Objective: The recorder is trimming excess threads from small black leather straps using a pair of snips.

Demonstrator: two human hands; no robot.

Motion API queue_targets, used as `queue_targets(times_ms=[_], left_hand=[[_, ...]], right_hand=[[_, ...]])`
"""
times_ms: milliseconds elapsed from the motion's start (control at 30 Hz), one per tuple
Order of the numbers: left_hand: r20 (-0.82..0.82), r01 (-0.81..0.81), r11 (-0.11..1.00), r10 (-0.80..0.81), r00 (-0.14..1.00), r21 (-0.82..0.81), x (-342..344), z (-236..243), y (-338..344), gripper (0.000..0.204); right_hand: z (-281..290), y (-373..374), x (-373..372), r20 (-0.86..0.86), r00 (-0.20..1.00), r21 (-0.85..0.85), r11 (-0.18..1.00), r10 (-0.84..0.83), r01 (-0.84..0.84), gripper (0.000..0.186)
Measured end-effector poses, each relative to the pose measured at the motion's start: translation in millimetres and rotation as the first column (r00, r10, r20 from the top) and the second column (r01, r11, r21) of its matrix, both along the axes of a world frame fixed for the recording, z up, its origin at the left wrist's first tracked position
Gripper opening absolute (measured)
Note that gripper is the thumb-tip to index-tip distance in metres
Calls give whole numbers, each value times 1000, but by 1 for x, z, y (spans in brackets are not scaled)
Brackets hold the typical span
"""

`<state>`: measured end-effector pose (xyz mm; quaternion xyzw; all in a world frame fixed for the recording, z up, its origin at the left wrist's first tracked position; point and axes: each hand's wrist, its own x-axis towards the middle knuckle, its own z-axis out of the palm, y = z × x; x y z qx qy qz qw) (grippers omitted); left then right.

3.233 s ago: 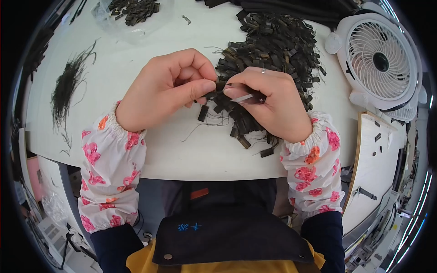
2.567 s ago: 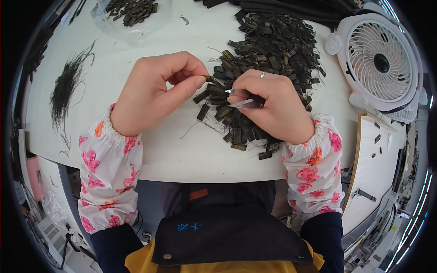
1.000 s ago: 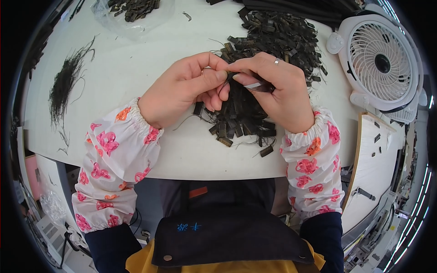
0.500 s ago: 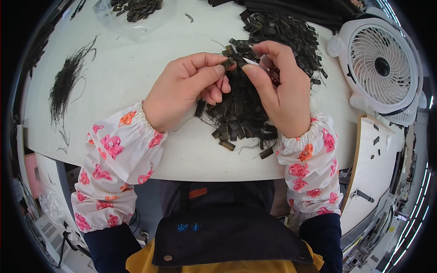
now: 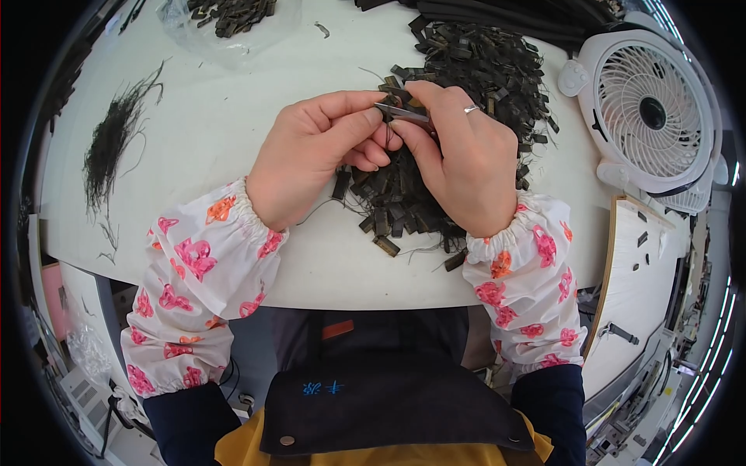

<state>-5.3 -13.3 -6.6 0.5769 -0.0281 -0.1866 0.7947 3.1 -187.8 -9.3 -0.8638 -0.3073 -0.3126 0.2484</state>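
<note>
Gripped in the right hand (image 5: 472, 151), the metal snips (image 5: 402, 112) point leftward to the small dark tab (image 5: 392, 101) pinched by the left hand (image 5: 312, 144), over the left edge of the dark pile (image 5: 483, 66) on the bench (image 5: 334, 276).

White oversleeves (image 5: 183, 272), pink and orange printed figures, gathered cuffs (image 5: 250, 213). Navy sleeves (image 5: 190, 423) below. Dark flap (image 5: 388, 408) at lap: blue characters (image 5: 332, 386), round metal snap (image 5: 287, 440). Yellow cloth (image 5: 241, 443) beneath. Silver ring (image 5: 471, 109), right fingers (image 5: 444, 101).

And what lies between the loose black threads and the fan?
In the head view: left hand, right hand with small scissors, and a pile of black pieces.
</note>
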Motion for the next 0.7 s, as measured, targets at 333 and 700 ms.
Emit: queue_targets(times_ms=[333, 700], left_hand=[[35, 13, 998, -15, 999, 55, -1, 0, 0, 23], [780, -667, 653, 185, 598, 357, 70, 14, 75, 22]], right_hand=[[-1, -2, -1, -54, 998, -27, 999, -23, 22, 20], [4, -11, 0, -211, 977, 303, 952, 34, 32, 20]])
